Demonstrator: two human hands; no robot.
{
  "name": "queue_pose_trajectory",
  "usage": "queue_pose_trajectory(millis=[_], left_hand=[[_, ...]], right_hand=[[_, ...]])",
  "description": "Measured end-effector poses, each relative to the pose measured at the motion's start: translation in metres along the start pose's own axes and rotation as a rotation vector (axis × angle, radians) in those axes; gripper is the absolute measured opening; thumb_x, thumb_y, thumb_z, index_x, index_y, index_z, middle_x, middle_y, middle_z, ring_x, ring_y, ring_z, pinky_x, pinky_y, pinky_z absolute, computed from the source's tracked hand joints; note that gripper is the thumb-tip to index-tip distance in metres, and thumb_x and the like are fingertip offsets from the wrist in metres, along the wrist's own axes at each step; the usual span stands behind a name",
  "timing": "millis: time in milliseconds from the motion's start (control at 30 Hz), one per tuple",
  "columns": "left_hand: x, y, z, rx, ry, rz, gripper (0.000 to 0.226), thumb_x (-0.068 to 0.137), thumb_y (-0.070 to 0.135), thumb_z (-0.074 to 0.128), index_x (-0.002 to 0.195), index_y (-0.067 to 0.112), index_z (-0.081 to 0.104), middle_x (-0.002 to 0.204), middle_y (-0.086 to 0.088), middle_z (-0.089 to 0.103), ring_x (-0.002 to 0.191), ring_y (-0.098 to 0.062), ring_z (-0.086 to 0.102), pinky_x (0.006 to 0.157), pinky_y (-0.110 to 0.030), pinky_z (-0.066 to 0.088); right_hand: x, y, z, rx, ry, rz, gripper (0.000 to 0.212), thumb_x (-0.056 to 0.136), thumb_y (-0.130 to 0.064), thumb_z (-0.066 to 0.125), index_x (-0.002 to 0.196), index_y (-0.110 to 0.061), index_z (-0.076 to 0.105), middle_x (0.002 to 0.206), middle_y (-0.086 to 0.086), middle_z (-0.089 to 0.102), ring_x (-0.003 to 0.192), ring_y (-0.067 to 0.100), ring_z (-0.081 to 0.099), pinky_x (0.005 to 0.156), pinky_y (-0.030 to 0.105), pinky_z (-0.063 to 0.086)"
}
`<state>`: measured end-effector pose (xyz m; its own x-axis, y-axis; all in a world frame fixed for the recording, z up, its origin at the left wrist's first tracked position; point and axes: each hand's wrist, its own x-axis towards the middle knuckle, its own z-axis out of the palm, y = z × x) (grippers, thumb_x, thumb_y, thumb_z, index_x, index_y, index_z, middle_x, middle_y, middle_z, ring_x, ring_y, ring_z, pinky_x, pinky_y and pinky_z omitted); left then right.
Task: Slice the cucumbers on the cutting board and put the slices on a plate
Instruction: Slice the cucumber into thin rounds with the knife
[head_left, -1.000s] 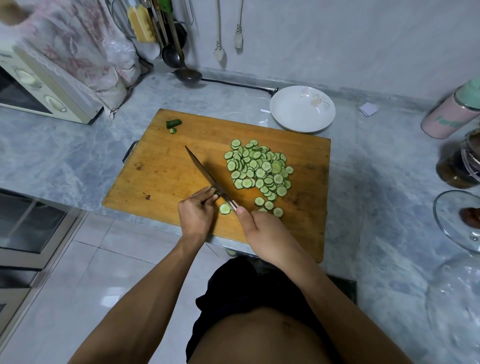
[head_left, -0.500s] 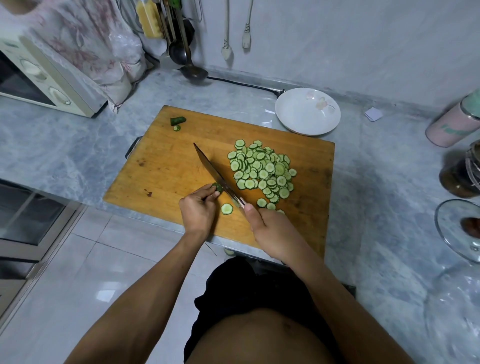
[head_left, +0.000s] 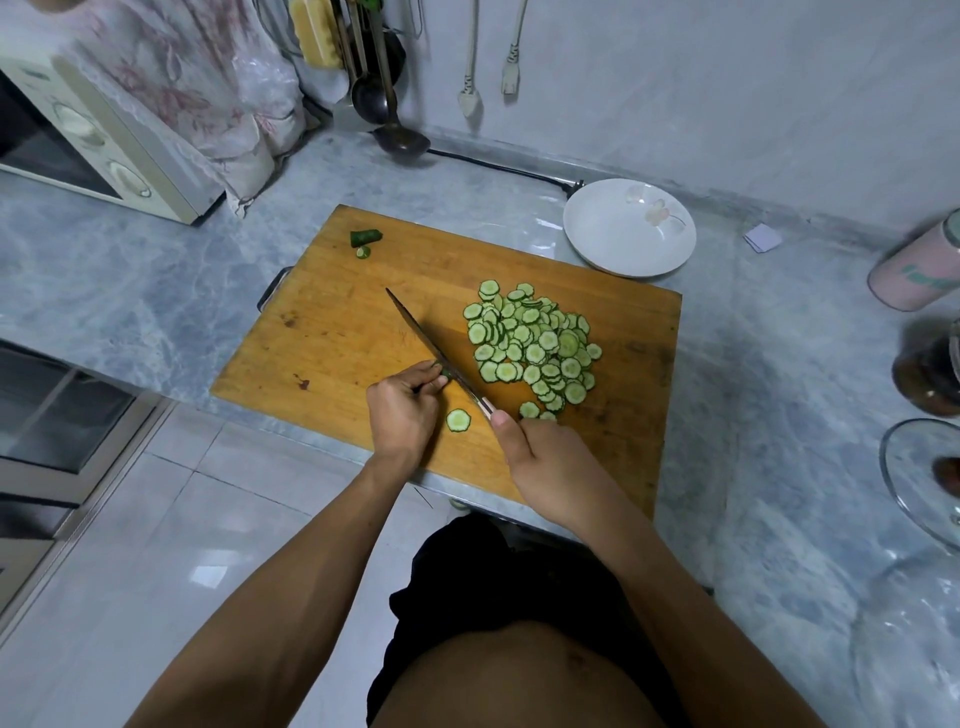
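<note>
Cucumber slices (head_left: 532, 345): heaped in a loose pile on the right half of the cutting board (head_left: 332, 332), several overlapping. One single slice (head_left: 458, 420) lies apart near the board's front edge, between the two hands. Cucumber stub (head_left: 445, 373): small dark-green remnant, pinched by the curled fingertips of the left hand (head_left: 402, 413), touching the left face of the blade. Knife (head_left: 434, 351): blade angled from the front edge toward the board's middle, tip pointing to the far left; handle gripped by the right hand (head_left: 545, 467), fingers wrapped round it, thumb laid along the top. End piece (head_left: 366, 237): cut tip with a small slice (head_left: 363, 252) beside it, near the board's far left corner. Plate (head_left: 597, 223): white, flower-patterned, on the counter (head_left: 130, 291), its near rim overlapping the board's far right corner, holding no slices. Board: wooden, on the counter's front edge.
</note>
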<state>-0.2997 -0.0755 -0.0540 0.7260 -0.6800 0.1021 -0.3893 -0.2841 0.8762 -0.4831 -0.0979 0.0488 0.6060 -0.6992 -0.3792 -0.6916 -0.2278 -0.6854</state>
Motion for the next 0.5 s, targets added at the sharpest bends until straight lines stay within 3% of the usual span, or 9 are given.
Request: queue_pose_trajectory(millis=[333, 500], left_hand=[[0.0, 0.001, 0.0, 0.054, -0.015, 0.051, 0.025, 0.077, -0.016, 0.061, 0.094, -0.004, 0.075, 0.104, -0.015, 0.072, 0.095, -0.003, 0.062, 0.084, 0.0, 0.041], [0.001, 0.001, -0.002, 0.055, -0.015, 0.058, 0.021, 0.079, -0.011, 0.066, 0.096, -0.002, 0.075, 0.104, -0.014, 0.072, 0.094, 0.001, 0.061, 0.086, -0.001, 0.041]], right_hand=[[0.02, -0.007, 0.012, -0.024, 0.009, 0.036, 0.061, 0.107, -0.047, 0.022, 0.062, -0.014, 0.044, 0.062, 0.003, 0.048, 0.058, 0.014, 0.044, 0.055, 0.034, 0.028], [0.04, -0.006, 0.021, 0.011, 0.029, 0.056, 0.063, 0.107, -0.048, 0.021, 0.062, -0.012, 0.046, 0.063, 0.005, 0.049, 0.07, 0.028, 0.051, 0.064, 0.034, 0.033]])
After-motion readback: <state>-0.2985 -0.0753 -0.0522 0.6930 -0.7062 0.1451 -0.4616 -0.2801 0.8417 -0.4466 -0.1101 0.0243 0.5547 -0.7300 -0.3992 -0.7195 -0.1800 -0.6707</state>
